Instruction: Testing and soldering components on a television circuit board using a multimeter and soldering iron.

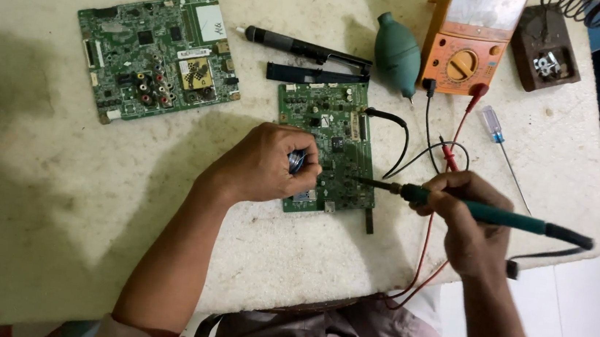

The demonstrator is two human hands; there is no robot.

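Near the worktop's front edge: right hand (pixel 468 214) closed around a soldering iron (pixel 486 214), tip on the board (pixel 331 146). Left hand (pixel 263 165) pinched a solder coil (pixel 296 161) over that board. Judged light, stiff, fragile; best held by edges. Farther back: second board (pixel 157 52), blower (pixel 397 53), multimeter (pixel 470 42).

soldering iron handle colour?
Teal green, with a black rear end; soldering iron in the right hand, head view.

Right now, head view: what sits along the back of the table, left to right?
Large green circuit board → black desoldering pump → green rubber blower bulb → orange multimeter → brown soldering iron stand.
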